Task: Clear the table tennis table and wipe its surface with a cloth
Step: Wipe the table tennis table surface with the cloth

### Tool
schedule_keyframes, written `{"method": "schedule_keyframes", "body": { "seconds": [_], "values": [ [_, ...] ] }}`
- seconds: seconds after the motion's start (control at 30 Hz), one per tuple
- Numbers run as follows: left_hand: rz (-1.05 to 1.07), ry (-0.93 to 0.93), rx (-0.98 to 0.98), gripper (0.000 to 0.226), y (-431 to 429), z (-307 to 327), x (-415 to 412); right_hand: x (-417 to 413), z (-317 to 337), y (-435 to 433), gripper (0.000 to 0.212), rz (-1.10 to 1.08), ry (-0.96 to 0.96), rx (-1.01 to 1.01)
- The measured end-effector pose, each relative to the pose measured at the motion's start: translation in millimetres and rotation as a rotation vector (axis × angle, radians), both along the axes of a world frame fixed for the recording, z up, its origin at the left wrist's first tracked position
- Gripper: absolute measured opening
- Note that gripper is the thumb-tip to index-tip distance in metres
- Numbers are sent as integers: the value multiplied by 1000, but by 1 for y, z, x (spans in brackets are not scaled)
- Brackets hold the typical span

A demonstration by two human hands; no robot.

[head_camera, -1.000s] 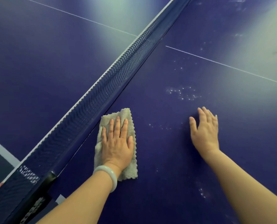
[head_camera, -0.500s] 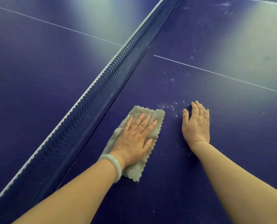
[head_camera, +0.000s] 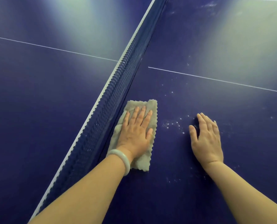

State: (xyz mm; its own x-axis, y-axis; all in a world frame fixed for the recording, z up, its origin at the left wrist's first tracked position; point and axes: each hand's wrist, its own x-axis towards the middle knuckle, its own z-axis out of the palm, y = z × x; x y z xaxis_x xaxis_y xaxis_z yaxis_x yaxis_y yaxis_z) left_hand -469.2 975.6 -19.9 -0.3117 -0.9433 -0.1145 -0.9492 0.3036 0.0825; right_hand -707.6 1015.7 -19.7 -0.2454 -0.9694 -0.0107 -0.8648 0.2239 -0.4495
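Note:
A folded grey cloth [head_camera: 150, 109] lies flat on the dark blue table tennis table [head_camera: 215, 101], right beside the foot of the net [head_camera: 112, 107]. My left hand [head_camera: 136, 131] presses on the cloth with straight, spread fingers; a pale bangle sits on that wrist. My right hand [head_camera: 206, 139] rests flat on the bare table to the right of the cloth, fingers straight and together. Between the two hands lies a patch of white specks [head_camera: 173, 125].
The net runs diagonally from the lower left to the top middle. A white centre line [head_camera: 215, 80] crosses the near half beyond my hands. More faint white specks dot the surface near my right forearm and farther up the table.
My left hand has slid the cloth back left against the net and turned it straight. The white specks now lie uncovered between my hands. My right hand stays planted.

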Motion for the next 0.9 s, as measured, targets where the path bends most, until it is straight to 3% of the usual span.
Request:
{"method": "schedule_keyframes", "body": {
  "seconds": [0.07, 0.17, 0.3, 0.5, 0.6, 0.83, 0.9],
  "values": [
    [-90, 58, -9, 65, 39, 1, 3, 0, 1, 1, 62, 2, -1, 1],
    [-39, 56, -8, 65, 36, -4, 8, 1, 3, 2, 62, -4, -7, 15],
    [165, 13, -34, 64, -48, -1, -5, 3, 4, 3, 62, -32, -60, -13],
    [89, 8, 8, 62, -177, 2, -50, 2, 4, 2, 75, -71, -114, -27],
    [-40, -13, 29, 61, -190, 3, -75, 2, 3, 1, 74, -61, -116, -31],
    [-647, -9, 51, 62, -118, 7, -47, 2, 7, 4, 77, -101, -195, -15],
    [-662, -29, 31, 64, -135, 6, -37, 3, 8, 4, 77, -100, -195, -15]
  ]
}}
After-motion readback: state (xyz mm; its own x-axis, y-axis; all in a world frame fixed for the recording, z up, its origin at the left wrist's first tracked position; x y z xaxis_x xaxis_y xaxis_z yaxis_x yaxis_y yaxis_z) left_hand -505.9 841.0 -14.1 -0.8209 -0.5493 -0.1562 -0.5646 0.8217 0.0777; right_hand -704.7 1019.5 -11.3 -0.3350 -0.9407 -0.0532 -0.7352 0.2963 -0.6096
